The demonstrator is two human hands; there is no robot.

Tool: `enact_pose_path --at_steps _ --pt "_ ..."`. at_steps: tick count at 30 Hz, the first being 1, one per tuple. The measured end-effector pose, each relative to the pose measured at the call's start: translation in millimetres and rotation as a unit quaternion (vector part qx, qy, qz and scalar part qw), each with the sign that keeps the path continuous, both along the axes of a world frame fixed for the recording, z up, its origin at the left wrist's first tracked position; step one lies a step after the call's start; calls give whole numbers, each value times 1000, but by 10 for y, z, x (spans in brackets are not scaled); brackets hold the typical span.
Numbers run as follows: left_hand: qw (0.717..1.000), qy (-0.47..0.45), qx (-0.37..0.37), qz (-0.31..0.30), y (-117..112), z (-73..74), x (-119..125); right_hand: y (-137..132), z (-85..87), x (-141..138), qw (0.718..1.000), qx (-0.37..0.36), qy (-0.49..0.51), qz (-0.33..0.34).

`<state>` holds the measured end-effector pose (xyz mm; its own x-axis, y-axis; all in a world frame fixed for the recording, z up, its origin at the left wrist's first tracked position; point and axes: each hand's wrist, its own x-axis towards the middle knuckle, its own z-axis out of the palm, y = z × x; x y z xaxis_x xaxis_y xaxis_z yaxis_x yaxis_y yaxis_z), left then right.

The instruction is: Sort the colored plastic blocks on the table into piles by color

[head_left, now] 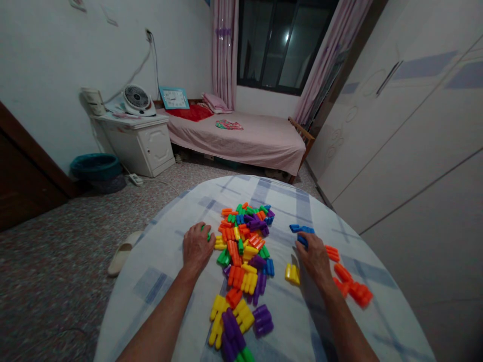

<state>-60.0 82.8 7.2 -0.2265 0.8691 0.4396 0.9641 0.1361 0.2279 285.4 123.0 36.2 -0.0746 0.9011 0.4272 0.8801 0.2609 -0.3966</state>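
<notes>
A heap of interlocking plastic building blocks in orange, green, yellow, purple and blue lies in the middle of a round table with a checked cloth. My left hand rests at the heap's left edge, fingers curled over a green block. My right hand grips joined blue blocks to the right of the heap. Linked orange blocks lie further right, and a yellow block sits close to my right hand. A yellow and purple cluster lies nearest me.
A bed with a pink sheet stands beyond the table, beside a white bedside cabinet holding a small fan. A tall white wardrobe lines the right side. A slipper lies on the speckled floor at the table's left.
</notes>
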Motion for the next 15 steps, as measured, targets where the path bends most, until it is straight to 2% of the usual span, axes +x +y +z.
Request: enact_pose_path --at_steps 3,5,7,15 --pt "1000 1 0 1 -2 4 -2 -275 -37 -248 992 -53 38 105" --pt "1000 1 -2 2 -2 4 -5 -423 -59 -394 979 -100 25 179" --pt "1000 1 -3 1 0 2 -8 -514 -76 -489 967 -124 1 220" --pt "1000 6 -4 5 -5 0 2 -522 -49 -521 967 -153 -5 206"
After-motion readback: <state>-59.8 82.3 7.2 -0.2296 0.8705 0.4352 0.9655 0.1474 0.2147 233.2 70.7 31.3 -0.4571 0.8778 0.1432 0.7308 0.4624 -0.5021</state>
